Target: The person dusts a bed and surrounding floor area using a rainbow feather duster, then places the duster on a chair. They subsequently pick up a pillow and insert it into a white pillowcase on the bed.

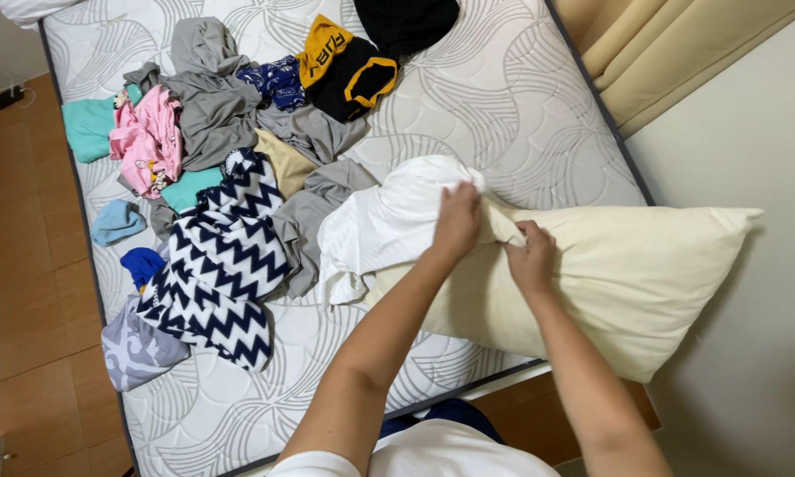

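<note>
While both hands grip, left hand and right hand fingers clamp white pillowcase (over cream pillow).

Bright, even indoor light; sharp, soft shadows.

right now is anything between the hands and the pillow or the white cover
Nothing visible. The left hand already grips the white cover at the end of the cream pillow, and the right hand pinches the same edge beside it. The clothes pile lies off to the side on the mattress.
</note>
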